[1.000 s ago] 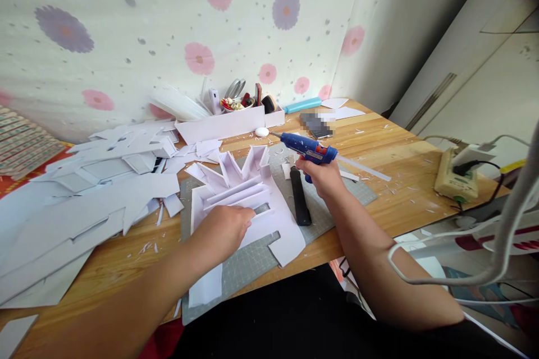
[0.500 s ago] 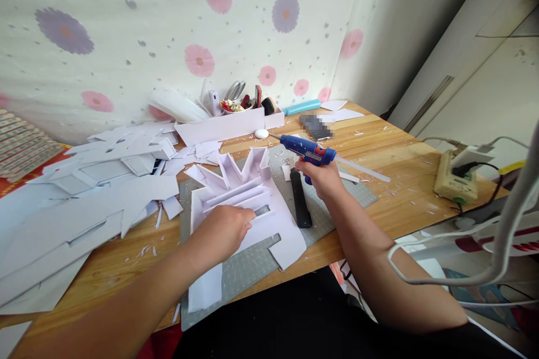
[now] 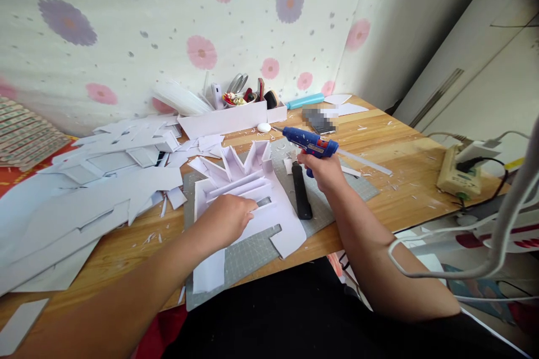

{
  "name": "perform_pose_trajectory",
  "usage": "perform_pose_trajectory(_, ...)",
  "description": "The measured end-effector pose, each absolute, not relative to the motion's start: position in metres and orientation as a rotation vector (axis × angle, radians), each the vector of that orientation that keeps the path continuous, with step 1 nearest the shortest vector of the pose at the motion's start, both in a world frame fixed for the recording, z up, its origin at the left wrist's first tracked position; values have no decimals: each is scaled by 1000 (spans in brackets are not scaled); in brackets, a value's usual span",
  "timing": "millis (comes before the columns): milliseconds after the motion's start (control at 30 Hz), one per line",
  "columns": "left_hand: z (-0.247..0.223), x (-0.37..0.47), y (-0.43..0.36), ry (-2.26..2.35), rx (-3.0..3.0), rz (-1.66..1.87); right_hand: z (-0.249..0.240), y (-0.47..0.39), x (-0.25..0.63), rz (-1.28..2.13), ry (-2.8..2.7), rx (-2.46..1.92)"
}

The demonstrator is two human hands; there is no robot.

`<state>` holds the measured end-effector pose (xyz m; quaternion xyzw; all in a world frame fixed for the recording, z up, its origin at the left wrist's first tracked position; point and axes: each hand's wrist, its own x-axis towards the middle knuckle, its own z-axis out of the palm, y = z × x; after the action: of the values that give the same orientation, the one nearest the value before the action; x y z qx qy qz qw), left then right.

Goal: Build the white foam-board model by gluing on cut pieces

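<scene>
The relation to watch is the one between the nozzle and the paperboard model: your blue glue gun (image 3: 309,143) is well apart from the white paperboard model (image 3: 286,230), which lies to the left of your right hand (image 3: 326,171) and nearer your body. That right grip is wrapped around the gun's handle. The gun's long axis runs from its nozzle (image 3: 278,129), pointing left and slightly away from you, back to the clear glue stick (image 3: 364,161) trailing off to the right. So the nozzle aims past the model's far edge, with its tip near a white oval object (image 3: 264,127), and not at the upright strips (image 3: 240,186).

Your left hand (image 3: 229,216) is the nearer one to the model; it reaches in from the left, with its fingertips at the front strip, beside a small rectangular opening. You have those fingers drawn close together, but I can't tell whether they pinch the strip or only press on it, as the hand covers that part. The strips run across the model, their right ends slanting away from you.

The model lies directly ahead of you on the grey cutting mat (image 3: 248,255), on the wooden counter (image 3: 379,134). Between it and your right forearm, a black utility knife (image 3: 301,193) lies on the mat, its long axis roughly toward you.
</scene>
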<state>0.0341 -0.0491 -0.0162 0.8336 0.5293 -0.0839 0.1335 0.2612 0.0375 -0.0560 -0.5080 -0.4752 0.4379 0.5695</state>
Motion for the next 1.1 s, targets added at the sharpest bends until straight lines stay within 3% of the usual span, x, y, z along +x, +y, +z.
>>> perform_pose_trajectory(267, -21, 29, -45, 1424, 2452, -161, -62, 39, 264, 954, -1227, -1248)
perform_pose_trajectory(500, 11, -20, -56, 1466, 2400, 404, -48, -3, 281, 683, -1915, -1018)
perform_pose_trajectory(633, 2, -36, -70, 1456, 2418, 328, -43, -44, 267, 291, -2450, -668)
perform_pose_trajectory(800, -21, -31, -75, 1457, 2475, 320, -48, -73, 234, -21, -2745, -768)
perform_pose_trajectory(1100, -28, -30, -74, 1441, 2536, 382, -54, -79, 210, -143, -2812, -953)
